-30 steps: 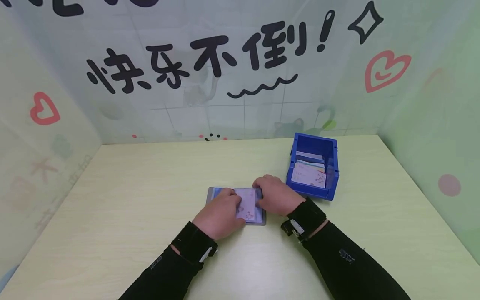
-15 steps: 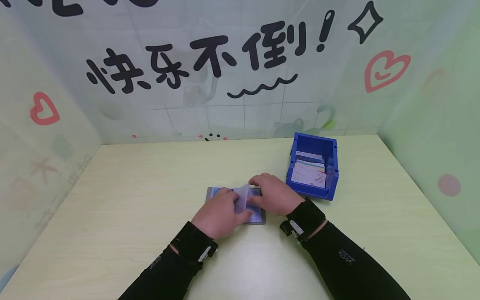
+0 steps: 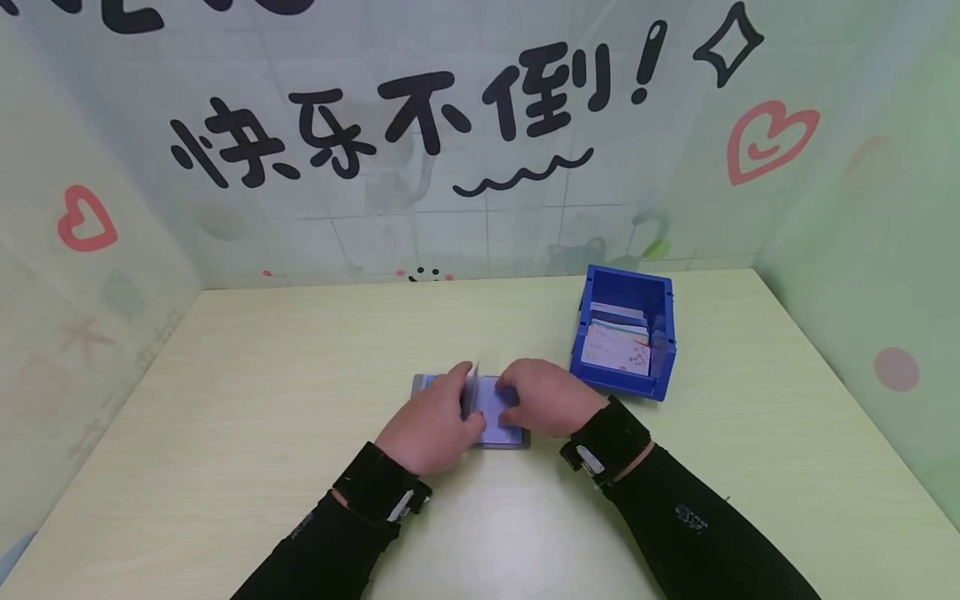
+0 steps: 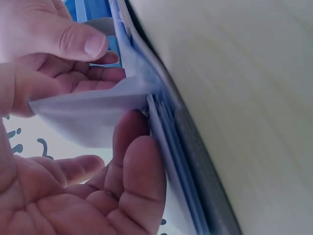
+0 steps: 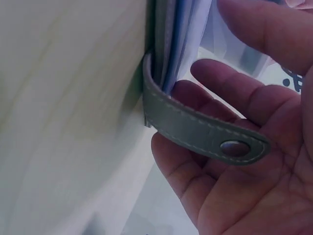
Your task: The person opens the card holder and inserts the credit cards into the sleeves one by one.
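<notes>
A small card holder with a grey cover (image 3: 526,439) lies open on the table, its clear and bluish pages (image 3: 495,414) facing up. One translucent page (image 4: 93,115) stands up from the binding. My left hand (image 3: 432,422) holds it, the thumb at its free edge and the curled fingers on the other side, against the left-hand pages. Over the right-hand pages is my right hand (image 3: 553,396), with loosely bent fingers and the thumb apart. The cover's strap (image 5: 195,127), with a metal snap, sticks out across the right fingers. In the head view, the hands hide the holder's sides.
A blue bin (image 3: 660,385) stands beyond the right hand, with several cards (image 3: 617,348) in it. Pale wooden tabletop (image 3: 225,400) surrounds the holder. Printed cloth walls (image 3: 337,242) stand at the back and both sides.
A pinkish flower-printed page on the right was lifted and turned leftward. My left hand now has a raised page, and bluish pages show on the right. My right hand has drawn back slightly.
</notes>
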{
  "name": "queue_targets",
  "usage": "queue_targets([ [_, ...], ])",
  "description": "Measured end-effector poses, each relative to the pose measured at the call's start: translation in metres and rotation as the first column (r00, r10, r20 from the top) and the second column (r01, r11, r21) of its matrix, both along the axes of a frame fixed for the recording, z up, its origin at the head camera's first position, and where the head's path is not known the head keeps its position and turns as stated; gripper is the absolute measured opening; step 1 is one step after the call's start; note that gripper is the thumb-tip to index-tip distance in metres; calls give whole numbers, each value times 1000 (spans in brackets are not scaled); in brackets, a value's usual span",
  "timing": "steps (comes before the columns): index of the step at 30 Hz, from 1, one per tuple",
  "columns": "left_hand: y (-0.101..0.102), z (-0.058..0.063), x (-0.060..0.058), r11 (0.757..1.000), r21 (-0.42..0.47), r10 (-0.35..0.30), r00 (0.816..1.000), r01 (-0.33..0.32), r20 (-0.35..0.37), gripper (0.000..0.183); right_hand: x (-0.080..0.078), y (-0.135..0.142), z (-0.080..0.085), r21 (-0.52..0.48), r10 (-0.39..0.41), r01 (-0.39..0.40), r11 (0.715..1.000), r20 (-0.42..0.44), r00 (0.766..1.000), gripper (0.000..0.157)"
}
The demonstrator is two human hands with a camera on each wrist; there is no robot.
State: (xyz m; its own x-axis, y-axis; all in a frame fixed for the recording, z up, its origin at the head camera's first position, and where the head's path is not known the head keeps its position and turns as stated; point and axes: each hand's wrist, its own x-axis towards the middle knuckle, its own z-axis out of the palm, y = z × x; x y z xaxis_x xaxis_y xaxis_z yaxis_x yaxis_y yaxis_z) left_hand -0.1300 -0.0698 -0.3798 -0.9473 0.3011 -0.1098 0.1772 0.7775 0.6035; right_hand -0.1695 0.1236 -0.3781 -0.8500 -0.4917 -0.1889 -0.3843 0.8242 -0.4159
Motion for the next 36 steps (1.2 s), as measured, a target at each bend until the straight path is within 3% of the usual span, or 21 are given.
queue_targets([
  [15, -7, 4, -5, 993, -93, 63, 997, -66, -41, 75, 0, -1, 1, 54, 47, -46, 997, -15, 999, 33],
  [19, -11, 5, -6, 990, -126, 60, 997, -66, -48, 68, 1, -1, 2, 67, 42, -42, 997, -6, 999, 35],
  [24, -14, 6, -6, 980, -188, 53, 997, -62, -53, 58, 1, -1, 2, 66, 41, -40, 997, -2, 999, 35],
  [36, -20, 7, -5, 949, -303, 70, 994, -92, -81, 56, -1, 0, 0, 61, 42, -42, 997, 1, 999, 34],
])
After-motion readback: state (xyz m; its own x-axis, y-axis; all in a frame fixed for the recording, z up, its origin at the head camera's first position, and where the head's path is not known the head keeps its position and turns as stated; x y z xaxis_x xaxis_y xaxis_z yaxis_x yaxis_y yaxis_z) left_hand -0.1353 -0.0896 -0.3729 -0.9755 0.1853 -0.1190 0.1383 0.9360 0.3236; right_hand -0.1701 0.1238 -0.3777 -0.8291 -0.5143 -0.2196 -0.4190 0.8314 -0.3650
